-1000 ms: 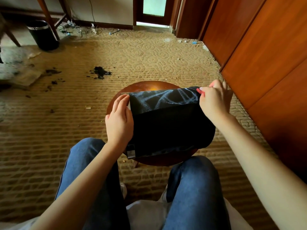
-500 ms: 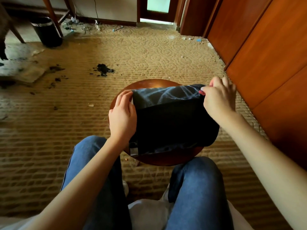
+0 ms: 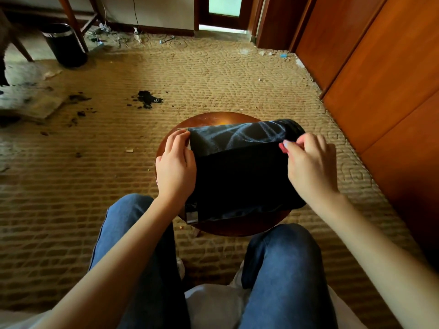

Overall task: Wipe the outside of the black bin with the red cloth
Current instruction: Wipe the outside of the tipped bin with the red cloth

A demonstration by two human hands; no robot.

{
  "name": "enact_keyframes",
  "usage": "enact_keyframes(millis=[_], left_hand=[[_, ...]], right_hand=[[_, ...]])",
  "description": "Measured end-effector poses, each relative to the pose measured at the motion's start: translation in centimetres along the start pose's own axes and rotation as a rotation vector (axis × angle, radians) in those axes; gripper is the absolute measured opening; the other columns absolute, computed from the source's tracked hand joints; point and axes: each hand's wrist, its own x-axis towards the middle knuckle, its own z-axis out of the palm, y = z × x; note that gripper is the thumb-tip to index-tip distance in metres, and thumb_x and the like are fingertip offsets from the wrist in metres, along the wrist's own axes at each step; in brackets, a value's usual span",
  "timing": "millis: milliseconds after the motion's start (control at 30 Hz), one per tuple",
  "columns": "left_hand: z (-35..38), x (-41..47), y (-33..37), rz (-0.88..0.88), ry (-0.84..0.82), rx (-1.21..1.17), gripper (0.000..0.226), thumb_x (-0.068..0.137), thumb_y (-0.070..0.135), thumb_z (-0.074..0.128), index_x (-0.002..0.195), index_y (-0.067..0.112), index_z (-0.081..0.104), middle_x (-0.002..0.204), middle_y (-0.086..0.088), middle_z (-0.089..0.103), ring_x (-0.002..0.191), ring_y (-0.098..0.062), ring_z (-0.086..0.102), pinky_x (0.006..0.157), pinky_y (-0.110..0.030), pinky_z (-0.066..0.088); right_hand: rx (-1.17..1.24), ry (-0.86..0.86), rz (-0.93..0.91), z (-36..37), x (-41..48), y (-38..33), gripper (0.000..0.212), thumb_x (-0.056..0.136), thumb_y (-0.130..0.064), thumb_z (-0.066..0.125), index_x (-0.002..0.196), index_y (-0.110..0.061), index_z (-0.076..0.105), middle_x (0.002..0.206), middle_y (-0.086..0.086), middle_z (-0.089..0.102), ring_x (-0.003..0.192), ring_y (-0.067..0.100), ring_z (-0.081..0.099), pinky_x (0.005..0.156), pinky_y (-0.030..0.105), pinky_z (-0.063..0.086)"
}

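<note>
Only a sliver of the red cloth (image 3: 282, 148) can be seen, peeking out between the thumb and curled fingers of the right hand (image 3: 311, 165), which pinches it against the upper right part of the black bin (image 3: 237, 176). The rest of the cloth is hidden inside the hand, so its size and shape cannot be made out.

The bin lies on its side on a round wooden stool (image 3: 213, 118) just in front of the person's knees. Its far half shows pale, streaky reflections, while the near half is so dark that no surface detail can be read. A thin metal rim shows at the bin's left end, and the right end curves away out of sight behind the right hand.

The left hand (image 3: 175, 167) rests against that left end with lightly bent fingers, pressing the side and not wrapped round it. The stool's near edge is partly covered by the bin and by the legs in blue jeans (image 3: 280, 269).

Farther off on the patterned carpet (image 3: 213, 74) sits a dark stain (image 3: 147, 98) with scattered crumbs. A second bin (image 3: 64, 46) stands at the far left beside a chair leg. Wooden cupboard doors (image 3: 380, 67) run along the right and are cut off by the frame.
</note>
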Motion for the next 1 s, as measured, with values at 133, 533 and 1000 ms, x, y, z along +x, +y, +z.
enact_keyframes(millis=[133,533,1000], left_hand=[[-0.2,-0.6,0.0,0.013,0.003,0.022,0.048,0.087,0.019,0.031,0.127,0.012,0.055,0.136,0.002,0.052,0.122,-0.015,0.050,0.097,-0.043,0.042],[-0.3,0.0,0.1,0.032,-0.014,0.044,0.048,0.085,0.017,0.032,0.125,0.007,0.056,0.133,-0.004,0.054,0.118,-0.021,0.052,0.096,-0.047,0.044],[-0.5,0.0,0.1,0.020,-0.022,0.022,0.046,0.087,0.018,0.032,0.125,0.009,0.056,0.132,-0.003,0.054,0.119,-0.018,0.052,0.097,-0.047,0.043]], right_hand=[[-0.079,-0.214,0.129,1.0,5.6,0.6,0.028,0.091,-0.013,0.046,0.096,-0.007,0.072,0.098,0.016,0.055,0.101,0.037,0.048,0.080,0.044,0.036],[-0.013,-0.078,-0.102,-1.0,0.1,-0.9,0.024,0.089,-0.013,0.048,0.087,-0.005,0.071,0.076,0.012,0.055,0.072,0.035,0.053,0.060,0.039,0.038],[0.008,-0.158,-0.115,-1.8,-0.4,-5.3,0.010,0.072,0.002,0.069,0.068,-0.002,0.062,0.068,0.015,0.055,0.064,0.035,0.054,0.054,0.037,0.041]])
